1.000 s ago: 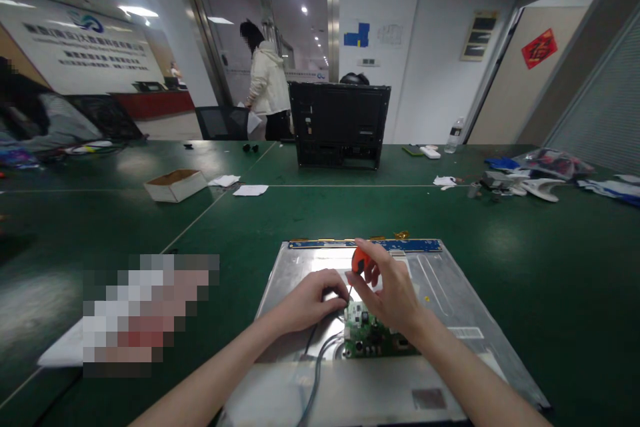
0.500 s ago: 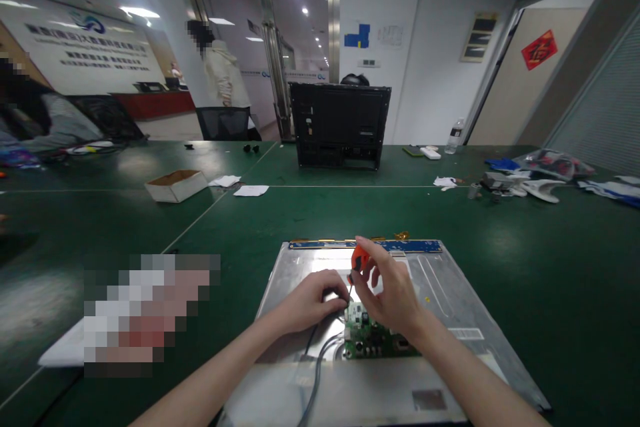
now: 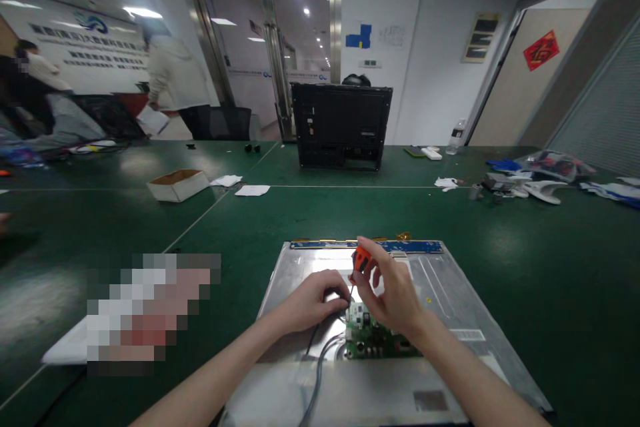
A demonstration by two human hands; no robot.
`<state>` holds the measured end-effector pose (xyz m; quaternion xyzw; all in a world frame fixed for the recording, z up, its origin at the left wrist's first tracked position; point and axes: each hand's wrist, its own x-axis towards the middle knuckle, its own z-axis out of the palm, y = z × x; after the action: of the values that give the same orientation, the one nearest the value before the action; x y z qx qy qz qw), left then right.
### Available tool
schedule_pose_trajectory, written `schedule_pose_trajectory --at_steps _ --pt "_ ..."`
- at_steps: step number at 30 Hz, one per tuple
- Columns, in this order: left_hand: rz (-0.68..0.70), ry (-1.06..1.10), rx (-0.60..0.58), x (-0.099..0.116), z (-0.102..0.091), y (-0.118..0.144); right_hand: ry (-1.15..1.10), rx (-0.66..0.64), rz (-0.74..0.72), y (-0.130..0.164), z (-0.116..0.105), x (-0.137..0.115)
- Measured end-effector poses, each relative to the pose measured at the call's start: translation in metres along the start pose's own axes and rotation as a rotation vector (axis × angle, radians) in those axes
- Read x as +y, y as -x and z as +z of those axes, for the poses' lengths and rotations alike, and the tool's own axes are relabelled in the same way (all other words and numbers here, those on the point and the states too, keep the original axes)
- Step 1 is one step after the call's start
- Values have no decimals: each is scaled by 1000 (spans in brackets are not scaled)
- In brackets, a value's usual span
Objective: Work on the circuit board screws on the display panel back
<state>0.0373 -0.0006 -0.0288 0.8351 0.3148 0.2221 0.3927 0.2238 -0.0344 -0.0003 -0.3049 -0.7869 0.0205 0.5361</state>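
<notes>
Lying flat on the green table [image 3: 500,260], the metal panel [image 3: 450,307] carries a small green circuit board [image 3: 373,337] near its front edge, with a grey cable [image 3: 317,373] running off toward the viewer. Farther left on the table sits a shallow white cardboard box [image 3: 177,185]; its contents cannot be made out. Both forearms reach forward over the panel. The right hand [image 3: 393,293] pinches an orange-handled screwdriver [image 3: 359,261] upright, tip down at the board's upper left corner. The left hand [image 3: 313,300] rests curled on the panel, fingertips [image 3: 343,297] just beside the tip.
</notes>
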Motion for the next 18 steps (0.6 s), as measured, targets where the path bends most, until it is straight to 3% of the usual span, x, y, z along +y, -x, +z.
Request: schedule_pose_trajectory --at_steps 18 --pt "19 27 18 -2 0 1 5 -3 -7 -1 0 0"
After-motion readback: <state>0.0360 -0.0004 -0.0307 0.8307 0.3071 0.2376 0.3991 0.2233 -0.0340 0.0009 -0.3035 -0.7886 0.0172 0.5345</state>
